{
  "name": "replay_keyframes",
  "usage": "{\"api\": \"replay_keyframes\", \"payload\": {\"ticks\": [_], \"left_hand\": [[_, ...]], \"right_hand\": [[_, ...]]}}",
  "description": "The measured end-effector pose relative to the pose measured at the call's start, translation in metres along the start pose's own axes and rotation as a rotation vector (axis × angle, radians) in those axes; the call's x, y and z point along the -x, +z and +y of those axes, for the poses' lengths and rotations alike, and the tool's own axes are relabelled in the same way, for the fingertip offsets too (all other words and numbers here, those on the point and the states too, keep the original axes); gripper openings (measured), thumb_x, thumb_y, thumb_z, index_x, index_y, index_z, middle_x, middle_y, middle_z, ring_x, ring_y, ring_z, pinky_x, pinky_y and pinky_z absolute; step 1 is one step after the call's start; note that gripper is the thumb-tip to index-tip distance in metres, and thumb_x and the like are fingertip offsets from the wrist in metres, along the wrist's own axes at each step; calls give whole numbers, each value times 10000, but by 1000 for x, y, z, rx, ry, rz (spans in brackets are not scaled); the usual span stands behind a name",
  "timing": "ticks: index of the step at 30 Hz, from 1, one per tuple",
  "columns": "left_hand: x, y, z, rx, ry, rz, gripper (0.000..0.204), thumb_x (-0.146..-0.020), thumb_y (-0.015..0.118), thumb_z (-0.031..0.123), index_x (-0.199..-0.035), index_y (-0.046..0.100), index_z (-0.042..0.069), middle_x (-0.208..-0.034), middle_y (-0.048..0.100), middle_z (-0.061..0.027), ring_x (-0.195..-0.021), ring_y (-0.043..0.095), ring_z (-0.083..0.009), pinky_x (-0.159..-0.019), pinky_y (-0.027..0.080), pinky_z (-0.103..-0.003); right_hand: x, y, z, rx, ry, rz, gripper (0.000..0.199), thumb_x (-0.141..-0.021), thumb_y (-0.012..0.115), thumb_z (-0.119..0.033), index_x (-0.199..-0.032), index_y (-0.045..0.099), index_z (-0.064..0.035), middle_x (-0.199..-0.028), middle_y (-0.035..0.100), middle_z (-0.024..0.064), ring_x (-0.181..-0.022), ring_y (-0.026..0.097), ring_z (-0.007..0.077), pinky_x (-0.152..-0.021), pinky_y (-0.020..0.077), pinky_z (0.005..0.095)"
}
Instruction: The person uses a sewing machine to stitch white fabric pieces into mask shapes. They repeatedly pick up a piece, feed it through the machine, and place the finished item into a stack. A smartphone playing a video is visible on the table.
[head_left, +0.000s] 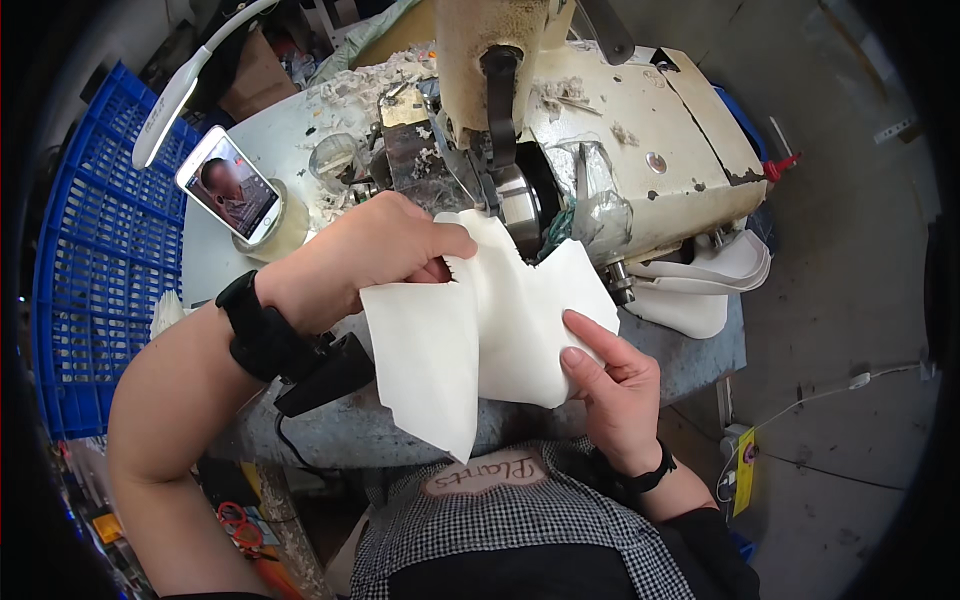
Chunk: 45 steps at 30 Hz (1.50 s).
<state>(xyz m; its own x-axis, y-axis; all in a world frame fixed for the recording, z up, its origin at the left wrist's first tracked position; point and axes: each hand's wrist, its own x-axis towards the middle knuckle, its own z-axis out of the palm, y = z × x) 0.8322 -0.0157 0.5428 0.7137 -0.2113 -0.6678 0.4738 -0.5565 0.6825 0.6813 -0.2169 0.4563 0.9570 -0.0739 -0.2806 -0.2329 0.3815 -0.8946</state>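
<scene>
Pinching the white leather-like piece [525, 325] near its jagged top edge, the left hand's [375, 245] grip sat close to the metal wheel [518, 205] of the cream machine [630, 130]. The right hand's [622, 390] grip pinched the right edge. Bare table [690, 365] gave some room to the right.

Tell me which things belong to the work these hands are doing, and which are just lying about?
Belongs:
- floppy white sheet piece, under the left hand and right hand
- worn cream metal machine, right at the sheet

Probably just lying about:
- white rectangular phone
- blue plastic lattice basket
</scene>
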Motion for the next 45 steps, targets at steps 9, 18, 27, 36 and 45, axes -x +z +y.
{"api": "replay_keyframes", "payload": {"ticks": [9, 18, 27, 36, 45], "left_hand": [[9, 0, -4, -28, 5, -18, 301, -797, 676, 238, -692, 645, -42, -589, 609, -74, -481, 572, -113, -443, 430, -240], [6, -4, -2, -36, 15, -26, 287, -790, 673, 219, -703, 658, -54, -628, 637, -88, -509, 589, -122, -461, 440, -236], [-6, -1, 2, 60, 29, -117, 365, -818, 722, 304, -674, 642, -22, -593, 608, -48, -462, 558, -77, -416, 409, -191], [4, -22, 3, -14, 100, -480, 380, -847, 709, 295, -1031, 668, -35, -928, 693, -81, -813, 667, -129, -709, 540, -254], [1, -34, 3, -706, 745, -171, 225, -785, 698, 168, -927, 667, -3, -818, 678, -97, -769, 637, -167, -742, 485, -287]], "right_hand": [[8, -1, -1, 95, -27, 6, 347, -877, 642, 9, -1220, 599, 33, -1154, 642, 122, -1007, 604, 128, -882, 487, 255], [4, 4, 1, 34, -1, 4, 360, -880, 636, 10, -1237, 588, 25, -1144, 644, 120, -994, 613, 126, -870, 497, 252], [-2, -4, 2, 7, -73, 50, 346, -875, 634, 11, -1218, 586, 25, -1144, 636, 98, -1004, 603, 128, -885, 478, 260], [1, -15, 0, 204, -359, 121, 298, -858, 658, 4, -1153, 615, 18, -1115, 632, 80, -997, 585, 125, -866, 454, 246], [17, -17, -10, 411, -186, -266, 281, -844, 670, 3, -1125, 662, -6, -1004, 698, 92, -860, 647, 112, -753, 504, 240]]}}
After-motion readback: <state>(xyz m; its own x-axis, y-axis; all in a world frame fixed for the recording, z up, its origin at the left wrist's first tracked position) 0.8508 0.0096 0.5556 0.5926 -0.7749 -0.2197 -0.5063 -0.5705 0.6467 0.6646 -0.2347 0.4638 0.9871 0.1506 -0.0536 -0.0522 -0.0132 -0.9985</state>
